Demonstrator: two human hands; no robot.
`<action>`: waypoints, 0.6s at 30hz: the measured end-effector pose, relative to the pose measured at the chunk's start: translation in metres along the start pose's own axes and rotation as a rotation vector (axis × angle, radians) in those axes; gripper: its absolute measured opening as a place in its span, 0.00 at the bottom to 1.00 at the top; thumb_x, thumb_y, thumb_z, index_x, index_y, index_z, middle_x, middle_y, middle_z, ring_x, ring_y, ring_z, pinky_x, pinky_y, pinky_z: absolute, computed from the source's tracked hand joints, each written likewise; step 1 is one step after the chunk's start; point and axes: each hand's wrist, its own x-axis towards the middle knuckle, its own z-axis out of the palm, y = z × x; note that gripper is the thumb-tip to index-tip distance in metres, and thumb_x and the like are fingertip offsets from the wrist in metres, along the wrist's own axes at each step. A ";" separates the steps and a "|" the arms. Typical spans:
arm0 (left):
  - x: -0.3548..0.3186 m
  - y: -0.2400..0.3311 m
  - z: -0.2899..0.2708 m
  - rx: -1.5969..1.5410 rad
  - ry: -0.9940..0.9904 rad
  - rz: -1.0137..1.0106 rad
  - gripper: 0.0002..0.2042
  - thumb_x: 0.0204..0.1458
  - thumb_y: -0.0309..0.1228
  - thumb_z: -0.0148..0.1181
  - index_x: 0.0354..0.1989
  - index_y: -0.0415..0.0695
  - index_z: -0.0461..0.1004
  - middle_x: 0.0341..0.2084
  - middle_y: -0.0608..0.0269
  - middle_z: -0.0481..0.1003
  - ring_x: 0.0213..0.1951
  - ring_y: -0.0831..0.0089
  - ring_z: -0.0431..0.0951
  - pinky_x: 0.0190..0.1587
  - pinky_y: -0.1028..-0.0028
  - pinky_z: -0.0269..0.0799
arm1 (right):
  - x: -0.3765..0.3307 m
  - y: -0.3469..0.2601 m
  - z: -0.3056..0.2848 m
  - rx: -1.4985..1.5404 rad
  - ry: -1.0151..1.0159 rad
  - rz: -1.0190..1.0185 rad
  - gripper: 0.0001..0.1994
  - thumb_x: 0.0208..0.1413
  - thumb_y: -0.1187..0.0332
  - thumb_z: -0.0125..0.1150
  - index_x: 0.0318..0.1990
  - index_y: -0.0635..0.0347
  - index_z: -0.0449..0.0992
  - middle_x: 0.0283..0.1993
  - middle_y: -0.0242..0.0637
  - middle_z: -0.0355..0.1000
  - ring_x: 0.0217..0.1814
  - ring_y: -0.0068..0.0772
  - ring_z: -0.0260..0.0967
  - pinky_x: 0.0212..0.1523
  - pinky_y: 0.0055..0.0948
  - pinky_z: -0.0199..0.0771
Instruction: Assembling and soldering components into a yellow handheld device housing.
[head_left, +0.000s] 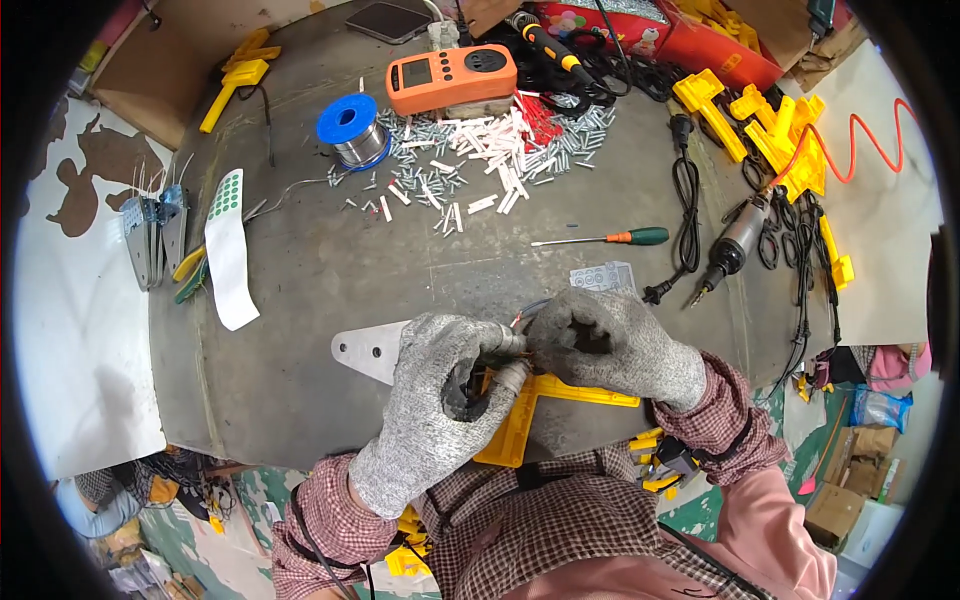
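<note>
Both my hands wear grey knit gloves with dark, worn fingers and meet over the near middle of the bench. My left hand (440, 390) is closed in a pinch, its fingertips hiding what they grip. Fingertips together, my right hand (605, 340) is also closed right beside it; what lies between them is hidden. A thin wire (525, 312) comes out between the two hands. Below them lies a yellow plastic housing (512, 435), partly covered by the gloves. A flat metal plate with holes (368, 350) sticks out from beside my left hand.
Beyond my hands lie a screwdriver (640, 236), a heap of screws and plastic plugs (490, 145), a solder spool (352, 125) and an orange meter (450, 78). To the right are a power screwdriver (735, 245), a black cable (686, 190) and yellow housings (795, 150). A sticker strip (230, 270) lies left.
</note>
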 end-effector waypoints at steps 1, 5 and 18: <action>-0.001 -0.001 0.000 -0.009 0.008 0.009 0.13 0.45 0.23 0.70 0.40 0.44 0.78 0.36 0.60 0.77 0.41 0.60 0.76 0.49 0.63 0.66 | 0.000 -0.002 0.000 -0.019 -0.013 0.016 0.18 0.55 0.67 0.66 0.54 0.53 0.74 0.38 0.34 0.76 0.33 0.26 0.71 0.36 0.28 0.73; 0.001 0.002 0.000 -0.055 0.028 0.009 0.12 0.45 0.23 0.69 0.38 0.44 0.78 0.35 0.61 0.77 0.40 0.59 0.75 0.49 0.63 0.66 | -0.004 -0.004 0.001 -0.028 -0.014 0.092 0.20 0.54 0.67 0.67 0.56 0.52 0.74 0.36 0.34 0.75 0.34 0.30 0.74 0.35 0.31 0.74; 0.008 0.011 -0.006 0.150 0.009 0.189 0.13 0.40 0.24 0.68 0.37 0.47 0.77 0.34 0.64 0.76 0.38 0.62 0.75 0.47 0.65 0.68 | -0.002 -0.001 0.009 -0.132 0.103 -0.112 0.21 0.52 0.70 0.66 0.55 0.53 0.73 0.34 0.39 0.74 0.34 0.37 0.76 0.35 0.34 0.76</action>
